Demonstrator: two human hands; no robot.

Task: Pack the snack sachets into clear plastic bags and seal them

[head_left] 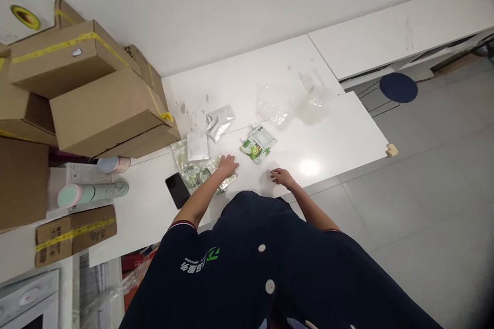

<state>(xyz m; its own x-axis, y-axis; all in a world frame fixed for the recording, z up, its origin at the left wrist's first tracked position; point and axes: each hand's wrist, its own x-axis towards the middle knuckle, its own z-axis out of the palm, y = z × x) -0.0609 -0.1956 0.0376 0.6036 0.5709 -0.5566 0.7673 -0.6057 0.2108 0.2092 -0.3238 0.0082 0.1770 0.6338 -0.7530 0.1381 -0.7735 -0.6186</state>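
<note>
My left hand (227, 165) rests on the right edge of a pile of clear and green printed packets (198, 176), fingers stretched over a clear packet and not wrapped round it. Just beyond lie a white packet (197, 145) and a silver foil pouch (221, 122). Close to the table's front edge, my right hand (282, 177) has loosely bent fingers, somewhat apart, with nothing seen in them. Between and beyond the hands, two green-and-white spout pouches (255, 151) lie overlapping on the white table (328, 144). A black phone (177, 190) sits left of the pile.
Crumpled clear plastic bags (276, 105) lie on the far part of the table. Stacked cardboard boxes (111, 108) crowd the left, with a mint-green bottle (94, 193) and a small taped box (75, 235) nearer. A dark blue stool (399, 87) stands at the right.
</note>
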